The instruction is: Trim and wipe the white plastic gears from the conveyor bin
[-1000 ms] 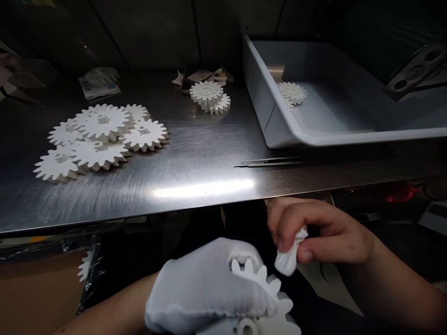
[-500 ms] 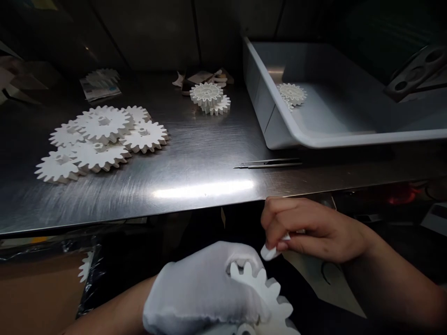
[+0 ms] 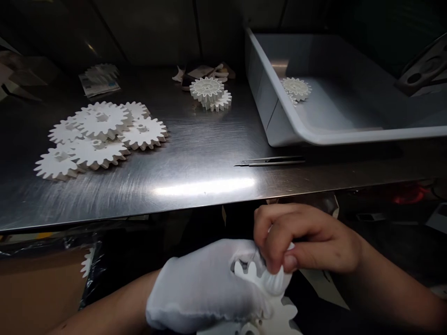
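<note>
Metal table (image 3: 195, 149) — left hand (image 3: 206, 288) holds gear (image 3: 279, 312), right hand (image 3: 307, 237) wad (image 3: 275, 283) — print (image 3: 90, 87) unreadable.

A pile of gears (image 3: 101, 132) is spread on the left of the table (image 3: 216, 153); behind it, a packet (image 3: 99, 88) is topped by more gears (image 3: 103, 73). Near the table's middle, toward the back, a stack of small gears (image 3: 209, 93) is placed, backed by assorted pieces (image 3: 206, 72). The right side is occupied by a tray (image 3: 335, 137), in whose left part small toothed wheels (image 3: 296, 88) are contained. Tweezers (image 3: 270, 161) are laid before the tray's left front corner. Below the table's front edge, a box (image 3: 38, 284) is seen at the left, with a toothed part (image 3: 87, 263) at its right side. Right of the box, a held gear (image 3: 284, 311) is gripped by the left hand (image 3: 206, 286), and a wad (image 3: 275, 281) is held over its teeth by the right hand (image 3: 310, 235).
</note>
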{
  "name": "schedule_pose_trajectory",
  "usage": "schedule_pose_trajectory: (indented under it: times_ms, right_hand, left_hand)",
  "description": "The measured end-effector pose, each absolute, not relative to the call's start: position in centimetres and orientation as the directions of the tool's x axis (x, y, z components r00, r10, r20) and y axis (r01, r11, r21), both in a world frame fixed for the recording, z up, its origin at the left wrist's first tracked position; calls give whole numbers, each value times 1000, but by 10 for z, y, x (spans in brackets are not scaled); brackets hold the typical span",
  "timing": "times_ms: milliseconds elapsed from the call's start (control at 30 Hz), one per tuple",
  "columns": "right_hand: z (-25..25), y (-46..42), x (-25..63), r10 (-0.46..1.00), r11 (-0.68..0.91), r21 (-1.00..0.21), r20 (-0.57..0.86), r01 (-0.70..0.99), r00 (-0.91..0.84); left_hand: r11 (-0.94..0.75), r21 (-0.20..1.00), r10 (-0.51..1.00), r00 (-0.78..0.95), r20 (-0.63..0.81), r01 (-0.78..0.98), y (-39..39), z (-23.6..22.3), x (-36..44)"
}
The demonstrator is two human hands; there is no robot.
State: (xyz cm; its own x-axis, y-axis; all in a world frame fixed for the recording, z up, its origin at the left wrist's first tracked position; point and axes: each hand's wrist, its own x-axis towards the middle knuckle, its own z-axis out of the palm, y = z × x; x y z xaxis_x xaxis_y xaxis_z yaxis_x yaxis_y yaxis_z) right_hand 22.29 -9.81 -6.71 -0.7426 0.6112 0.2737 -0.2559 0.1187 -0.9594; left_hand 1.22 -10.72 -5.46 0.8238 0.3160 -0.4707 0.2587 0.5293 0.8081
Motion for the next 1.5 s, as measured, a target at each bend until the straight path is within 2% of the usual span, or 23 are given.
schedule_pose_trajectory:
  times_ms: [167, 233, 333, 433, 500, 633, 733, 833, 933, 1000, 1100, 1300, 1400, 1500]
  right_hand:
    - [-74, -87, 236, 481, 147, -985, 150, -89, -864]
    - [-76, -87, 244, 493, 142, -989, 111, -46, -863]
    - [-75, -94, 248, 593, 122, -990, 133, -74, -794]
    - [-72, -99, 242, 641, 113, -982, 188, -150, -744]
    - [-70, -99, 239, 617, 117, -979, 202, -165, -761]
    - [-74, -95, 247, 522, 131, -988, 138, -80, -842]
    - [-77, -97, 252, 651, 124, -989, 145, -84, -746]
    - [-78, -103, 245, 767, 90, -981, 178, -172, -616]
    - [-76, -109, 229, 749, -21, -968, 149, -248, -645]
    - [-73, -111, 222, 734, -49, -964, 143, -262, -664]
    - [-72, -114, 219, 759, -15, -974, 136, -227, -636]
    - [-84, -119, 226, 814, 57, -985, 139, -160, -564]
    - [-88, -121, 231, 847, 109, -985, 164, -137, -506]
    - [-88, -121, 233, 807, 99, -984, 165, -145, -568]
  left_hand:
    - [537, 773, 283, 791, -542, 338, -106, -49, 13]
    - [537, 755, 272, 770, -577, 376, -106, -51, 12]
    - [504, 778, 283, 780, -559, 375, -107, -62, 10]
    - [451, 836, 308, 825, -475, 313, -108, -74, 10]
    - [440, 855, 333, 835, -438, 273, -110, -78, 9]
    - [469, 831, 346, 803, -485, 299, -111, -74, 6]
    - [511, 791, 324, 776, -541, 338, -109, -66, 5]
    - [578, 751, 295, 777, -556, 318, -105, -57, 9]
    - [616, 749, 321, 790, -523, 245, -103, -48, 9]
    - [664, 704, 330, 745, -579, 253, -105, -46, 3]
    - [731, 619, 307, 671, -675, 288, -112, -44, -9]
    - [751, 649, 463, 601, -651, 124, -121, -42, -21]
    - [782, 603, 418, 585, -695, 157, -120, -39, -21]
    - [770, 598, 369, 609, -702, 223, -118, -36, -19]
